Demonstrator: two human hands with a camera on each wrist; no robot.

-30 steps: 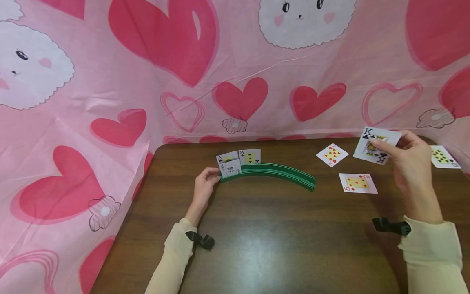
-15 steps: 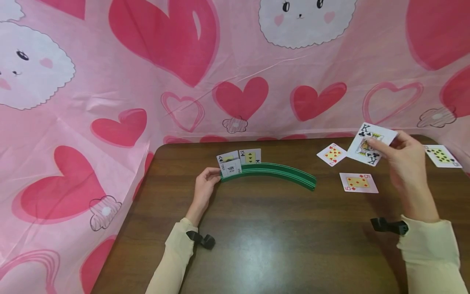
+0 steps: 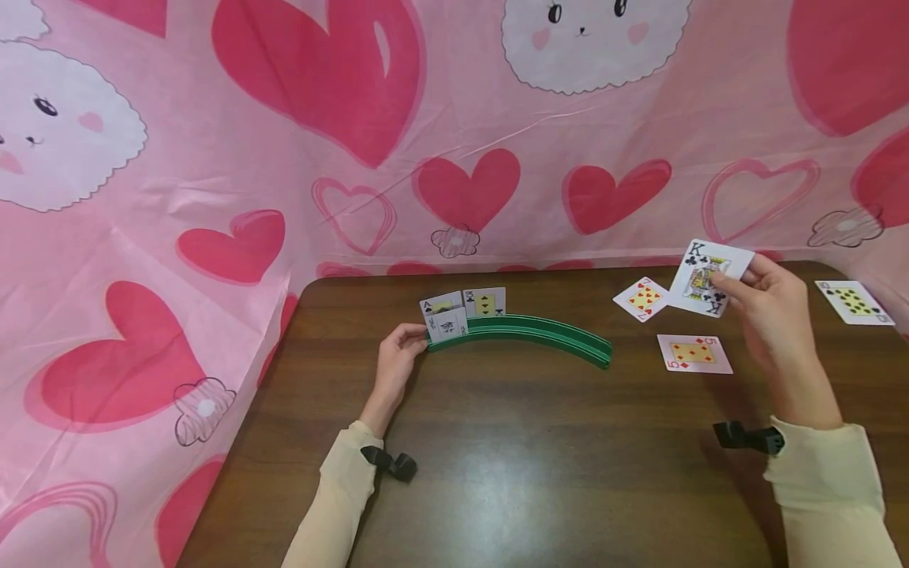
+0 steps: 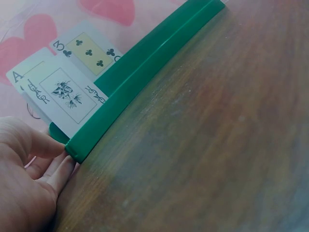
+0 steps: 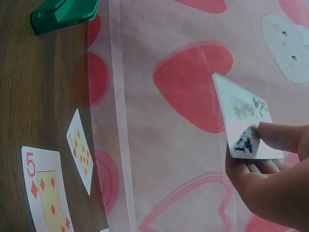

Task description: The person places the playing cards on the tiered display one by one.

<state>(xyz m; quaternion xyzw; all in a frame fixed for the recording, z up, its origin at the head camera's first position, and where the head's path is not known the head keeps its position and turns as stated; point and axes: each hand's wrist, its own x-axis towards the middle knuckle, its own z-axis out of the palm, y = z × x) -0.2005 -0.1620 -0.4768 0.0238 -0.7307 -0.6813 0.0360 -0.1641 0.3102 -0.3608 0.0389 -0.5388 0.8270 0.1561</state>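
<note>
My right hand [image 3: 774,315] pinches a king of clubs [image 3: 710,278] between thumb and fingers, face up above the table. At the left end of a curved green card holder [image 3: 540,329], my left hand [image 3: 396,359] grips the tip with thumb and fingers. Three cards stand in that holder: a joker [image 4: 67,94] in front, an ace [image 4: 19,72] mostly hidden behind it, and a three of clubs [image 4: 89,53] in the rear slot. A seven of hearts [image 3: 642,300] and a five of diamonds [image 3: 694,354] lie flat to the holder's right.
Another black-suited card [image 3: 854,303] lies at the far right of the brown wooden table [image 3: 497,457]. A pink cloth [image 3: 540,197] printed with hearts hangs behind the table and along its left side.
The right hand has shifted left with the king of clubs, which now partly covers the right corner of the seven of hearts. My left hand and the card holder stay put.
</note>
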